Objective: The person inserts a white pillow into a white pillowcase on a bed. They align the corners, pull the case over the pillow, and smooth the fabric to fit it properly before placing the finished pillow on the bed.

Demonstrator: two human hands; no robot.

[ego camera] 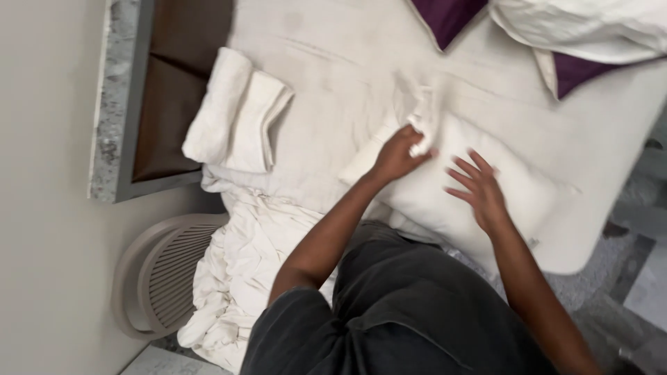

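Gripping a bunched edge of white cloth, the left hand (pixel 397 154) is closed at the pillow's (pixel 479 191) upper corner, apparently so the fabric can be pulled taut. The right hand (pixel 479 191) is held open, fingers spread, just above the pillow at about four o'clock from the left, seemingly to steady it. A folded white towel (pixel 236 111) is laid at ten o'clock on the bed (pixel 333 55), and crumpled sheets (pixel 236 278) hang at seven o'clock.

Dark grey short-sleeved shirt, dark trousers — bare forearms, no gloves
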